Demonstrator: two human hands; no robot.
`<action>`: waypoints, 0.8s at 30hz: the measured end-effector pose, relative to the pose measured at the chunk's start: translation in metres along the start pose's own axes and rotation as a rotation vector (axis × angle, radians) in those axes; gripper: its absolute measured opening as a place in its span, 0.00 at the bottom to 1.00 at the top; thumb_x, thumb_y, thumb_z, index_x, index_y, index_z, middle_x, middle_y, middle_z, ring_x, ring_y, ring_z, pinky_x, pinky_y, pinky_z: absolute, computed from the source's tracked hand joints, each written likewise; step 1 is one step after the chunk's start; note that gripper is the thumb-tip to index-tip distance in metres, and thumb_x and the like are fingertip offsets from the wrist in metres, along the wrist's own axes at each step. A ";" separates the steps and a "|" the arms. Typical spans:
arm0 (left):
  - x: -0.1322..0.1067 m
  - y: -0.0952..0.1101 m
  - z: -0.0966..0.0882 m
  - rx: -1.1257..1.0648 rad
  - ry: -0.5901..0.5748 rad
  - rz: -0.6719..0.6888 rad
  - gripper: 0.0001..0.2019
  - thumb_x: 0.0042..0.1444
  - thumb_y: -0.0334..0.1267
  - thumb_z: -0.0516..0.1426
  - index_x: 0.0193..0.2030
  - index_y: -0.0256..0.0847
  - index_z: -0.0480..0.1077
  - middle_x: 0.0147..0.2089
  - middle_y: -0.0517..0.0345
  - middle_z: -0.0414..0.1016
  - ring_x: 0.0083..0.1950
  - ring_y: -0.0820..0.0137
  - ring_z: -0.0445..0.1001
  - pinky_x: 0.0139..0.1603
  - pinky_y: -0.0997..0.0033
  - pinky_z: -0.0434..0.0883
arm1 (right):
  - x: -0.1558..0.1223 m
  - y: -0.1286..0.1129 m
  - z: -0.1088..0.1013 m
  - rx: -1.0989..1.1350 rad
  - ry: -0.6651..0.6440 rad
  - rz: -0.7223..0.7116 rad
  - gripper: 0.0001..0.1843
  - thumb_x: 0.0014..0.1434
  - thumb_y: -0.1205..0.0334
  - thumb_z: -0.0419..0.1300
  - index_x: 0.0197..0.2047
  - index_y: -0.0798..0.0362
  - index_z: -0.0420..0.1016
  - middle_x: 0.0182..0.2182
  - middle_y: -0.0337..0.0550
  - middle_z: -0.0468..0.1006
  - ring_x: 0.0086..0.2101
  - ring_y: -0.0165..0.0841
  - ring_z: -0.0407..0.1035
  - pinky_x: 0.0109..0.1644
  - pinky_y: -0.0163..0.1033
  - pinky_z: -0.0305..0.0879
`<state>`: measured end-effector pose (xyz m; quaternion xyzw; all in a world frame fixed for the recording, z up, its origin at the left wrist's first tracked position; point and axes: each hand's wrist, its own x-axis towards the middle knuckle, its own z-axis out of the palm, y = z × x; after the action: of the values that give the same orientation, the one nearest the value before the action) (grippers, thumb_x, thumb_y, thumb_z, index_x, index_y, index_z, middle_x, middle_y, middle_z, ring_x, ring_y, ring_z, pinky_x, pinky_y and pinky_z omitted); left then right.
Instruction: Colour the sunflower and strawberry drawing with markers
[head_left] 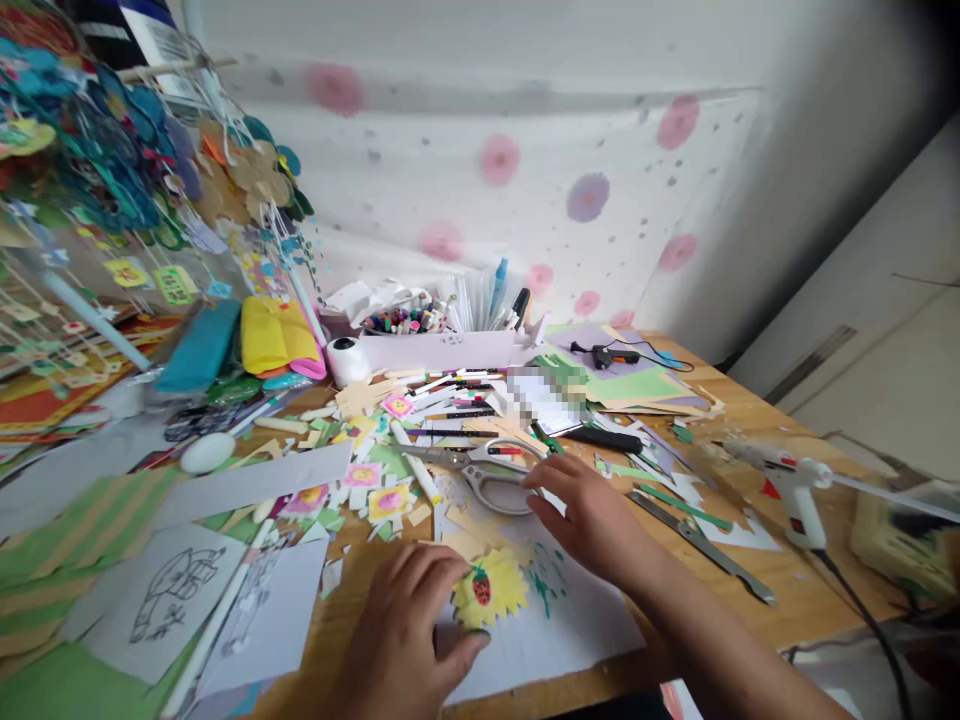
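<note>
At the front of the desk, my left hand (416,620) pinches the left edge of a yellow paper cutout (501,595) with a zigzag rim and a red strawberry drawn on it. The cutout is over a white sheet (577,625) marked with green strokes. My right hand (577,505) has its fingers closed at the handle loops of a pair of silver scissors (495,485). The blades point left over paper scraps, and my fingers hide part of the handles.
Markers (457,410) and paper scraps (330,520) cover the middle of the desk. At right are a metal ruler-like strip (705,548) and a white glue gun (795,490) with a cord. A pen box (450,350) stands behind; hanging paper crafts (150,170) fill the upper left.
</note>
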<state>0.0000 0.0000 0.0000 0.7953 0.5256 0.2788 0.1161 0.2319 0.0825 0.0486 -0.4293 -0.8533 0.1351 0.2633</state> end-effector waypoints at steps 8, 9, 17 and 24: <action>-0.001 -0.013 0.001 -0.087 0.267 0.018 0.08 0.54 0.33 0.58 0.41 0.46 0.70 0.39 0.57 0.77 0.41 0.64 0.77 0.40 0.67 0.75 | 0.082 0.007 0.021 -0.248 -0.119 0.093 0.14 0.64 0.69 0.51 0.45 0.53 0.77 0.41 0.47 0.78 0.42 0.34 0.72 0.45 0.34 0.65; -0.001 -0.014 0.001 -0.097 0.297 0.009 0.07 0.54 0.33 0.58 0.40 0.46 0.69 0.38 0.58 0.77 0.40 0.65 0.77 0.39 0.68 0.75 | 0.094 0.009 0.025 -0.276 -0.117 0.102 0.15 0.64 0.69 0.51 0.49 0.53 0.76 0.43 0.49 0.78 0.43 0.35 0.72 0.46 0.36 0.65; 0.000 -0.014 -0.005 -0.156 0.283 -0.027 0.04 0.55 0.32 0.57 0.35 0.46 0.70 0.34 0.61 0.77 0.36 0.69 0.77 0.37 0.74 0.74 | 0.161 0.026 0.057 -0.537 -0.225 0.127 0.16 0.65 0.58 0.58 0.53 0.55 0.70 0.51 0.48 0.72 0.46 0.38 0.71 0.48 0.49 0.71; 0.001 -0.009 -0.008 -0.178 0.230 -0.088 0.04 0.57 0.33 0.55 0.33 0.45 0.70 0.33 0.59 0.77 0.36 0.67 0.76 0.37 0.71 0.74 | 0.162 0.012 0.063 -0.562 -0.263 -0.011 0.13 0.64 0.62 0.57 0.51 0.52 0.73 0.50 0.48 0.73 0.50 0.41 0.68 0.51 0.49 0.68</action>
<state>-0.0108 0.0041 0.0031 0.7209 0.5432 0.4079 0.1374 0.1247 0.2196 0.0451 -0.4595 -0.8863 -0.0533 0.0222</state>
